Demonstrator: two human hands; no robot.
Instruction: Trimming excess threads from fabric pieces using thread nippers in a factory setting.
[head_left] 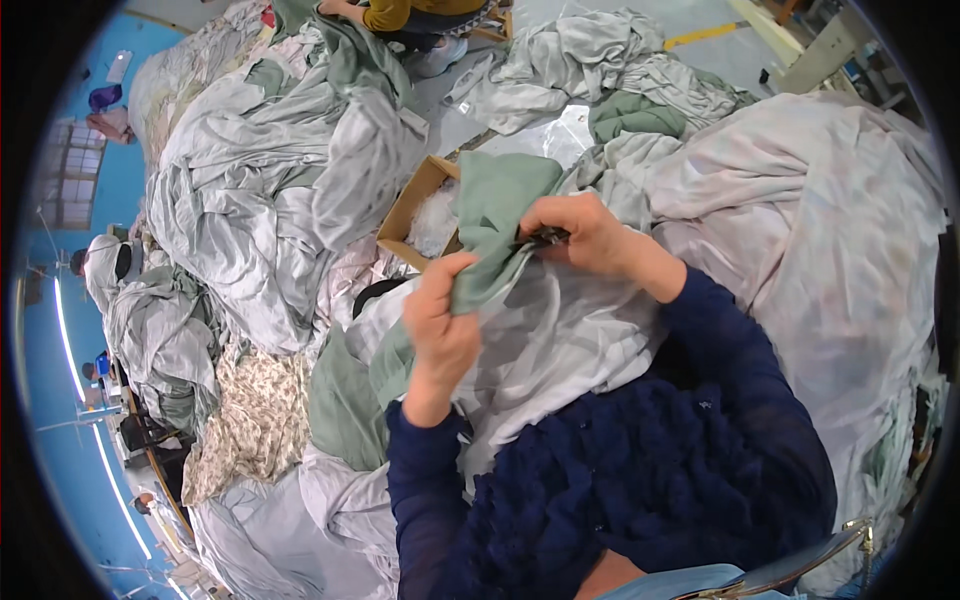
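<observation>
Amid heaps of pale fabric, we see a length of green cloth (508,195) raised between two bare hands, just beyond the navy-sleeved chest and above the sheer white fabric (550,345) spread across the lap. The left hand (443,320) pinches the cloth's near left edge between thumb and fingers; the right hand (588,232) is curled closed around a small dark object (548,236) at its right edge, too hidden for us to identify. We judge the step in hand to be close work along that edge, and the next move seems to call for holding the cloth taut while the right fingers work precisely. Just beyond the left hand, partly behind the cloth, stands an open cardboard box (412,197), holding what looks like crumpled clear plastic (434,220); its right side is covered from our view. Rumpled pale heaps rise at far left (245,180) and at right (770,190), and at the far edge we glimpse another person's mustard sleeve (388,14).
</observation>
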